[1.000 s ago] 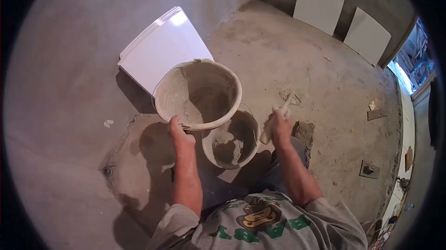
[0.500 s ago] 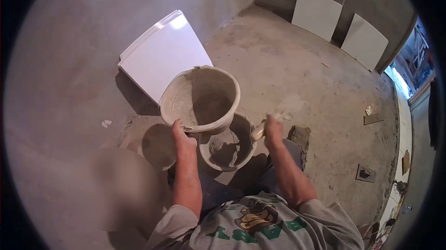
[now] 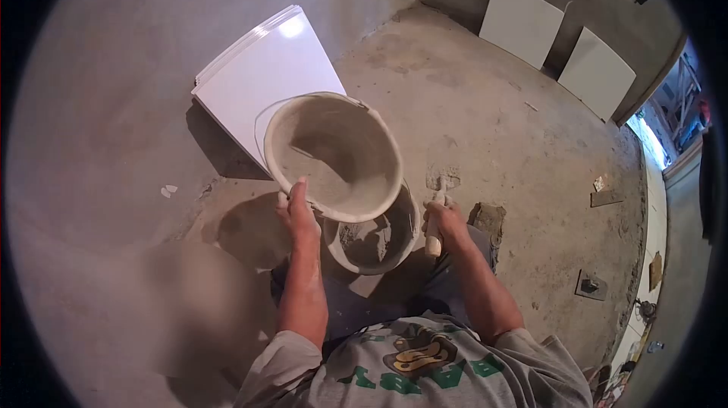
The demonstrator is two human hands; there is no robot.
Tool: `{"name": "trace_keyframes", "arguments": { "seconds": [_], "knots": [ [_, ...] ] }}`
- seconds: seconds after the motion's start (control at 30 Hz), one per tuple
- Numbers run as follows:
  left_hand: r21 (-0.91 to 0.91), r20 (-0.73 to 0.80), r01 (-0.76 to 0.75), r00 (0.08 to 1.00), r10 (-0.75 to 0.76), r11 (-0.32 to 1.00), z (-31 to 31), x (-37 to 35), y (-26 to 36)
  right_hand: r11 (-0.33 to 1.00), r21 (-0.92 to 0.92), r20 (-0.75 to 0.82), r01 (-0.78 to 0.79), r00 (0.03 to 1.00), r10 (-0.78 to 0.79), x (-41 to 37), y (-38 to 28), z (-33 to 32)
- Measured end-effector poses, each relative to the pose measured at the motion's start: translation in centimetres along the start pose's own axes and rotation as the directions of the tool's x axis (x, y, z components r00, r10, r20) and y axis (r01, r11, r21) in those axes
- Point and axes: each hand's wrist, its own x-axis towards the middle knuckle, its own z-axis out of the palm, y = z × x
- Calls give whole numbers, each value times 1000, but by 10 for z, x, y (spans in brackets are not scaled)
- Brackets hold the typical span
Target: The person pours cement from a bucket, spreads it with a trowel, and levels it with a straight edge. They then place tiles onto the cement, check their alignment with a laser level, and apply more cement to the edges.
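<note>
My left hand (image 3: 299, 214) grips the near left rim of a dirty bucket (image 3: 368, 142), which is tilted with its mouth towards me. A thin coating of grey residue covers its inside, and its wire handle hangs over the far left side. Beneath it, partly hidden, stands a second bucket (image 3: 415, 218) with grey mortar (image 3: 373, 240) inside. My right hand (image 3: 449, 222) is closed around the wooden handle of a trowel (image 3: 433, 243), to the right of both buckets. The trowel's mortar-smeared blade points away from me, over the floor.
A stack of white tiles (image 3: 265, 74) leans on the left wall. Two more tiles (image 3: 522, 23) lean at the back. Right of my leg is a mortar-covered block (image 3: 487, 220); a small plate-like tool (image 3: 591, 284) lies on the floor (image 3: 546, 173) farther right.
The held bucket has shifted slightly right and turned, its wire handle now showing on the far left. My right hand has rotated the trowel, so its blade now points forward.
</note>
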Motion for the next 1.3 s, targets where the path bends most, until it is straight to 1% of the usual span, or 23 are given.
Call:
{"name": "trace_keyframes", "arguments": {
  "seconds": [0.03,0.07,0.1,0.17,0.2,0.27,0.33,0.4,0.47,0.5,0.57,0.63,0.67,0.77,0.87,0.93,1.0,1.07,1.1,1.17,1.2,1.27,1.3],
  "knots": [
    [232,86,-163,985,147,959,0,4,4,1000,0,-3,-3,1000,3,3,3,-5],
    [434,205,-328,943,262,839,0,6,7,999,3,-15,32,999,-32,8,9,-9],
    [438,207,-325,944,258,838,4,4,14,998,7,-27,67,997,-67,10,13,-13],
    [674,323,-521,845,425,524,12,0,31,998,31,-29,56,998,-55,5,12,-17],
    [679,325,-518,848,419,520,12,-3,32,999,27,-36,34,999,-33,3,15,-20],
    [622,642,-782,537,548,38,14,-11,31,998,60,-63,0,998,4,7,25,-23],
    [570,763,-821,521,382,-17,12,-37,30,998,56,-68,-22,997,25,8,32,-25],
    [428,894,-893,395,212,-139,-3,-58,8,998,51,-71,-38,997,42,10,40,-26],
    [380,925,-915,376,55,-139,-34,-65,-37,995,83,-38,-60,997,64,15,50,-28],
    [371,928,-918,367,58,-140,-38,-69,-46,995,89,-41,-54,997,58,14,46,-28],
    [359,932,-933,358,-51,2,-43,-81,-59,997,41,-39,-61,997,62,4,41,-30],
    [353,936,-935,353,-19,17,-40,-87,-57,999,0,-47,-35,998,35,4,45,-39],
    [370,929,-929,370,-9,-14,-38,-85,-53,999,-39,-44,-5,999,4,4,46,-40],
    [380,925,-922,381,9,-80,-36,-78,-48,1000,3,-38,-12,999,12,-1,41,-36],
    [360,933,-933,360,17,-22,-33,-73,-45,999,-18,-35,29,999,-29,-2,42,-33],
    [472,877,-881,468,112,-16,-22,-64,-39,998,-48,-46,44,998,-46,-2,42,-34],
    [530,824,-847,528,208,51,-9,-44,-27,993,-86,-50,78,995,-83,-5,39,-35],
    [649,741,-759,615,270,-51,7,-21,-17,987,-114,-58,109,992,-116,-4,38,-38],
    [648,741,-759,614,270,-52,9,-7,-15,981,-140,-68,135,987,-146,-4,39,-40],
    [731,623,-674,722,302,104,3,20,-16,982,-130,-78,134,986,-145,-8,40,-41],
    [729,627,-677,720,297,102,0,26,-15,967,-180,-81,180,977,-197,-8,43,-43],
    [677,420,-496,867,268,544,-9,36,-14,948,-230,-84,218,966,-243,-11,48,-46],
    [681,419,-493,869,264,542,-14,39,-12,914,-308,-93,264,948,-305,-13,49,-45]
  ]
}}
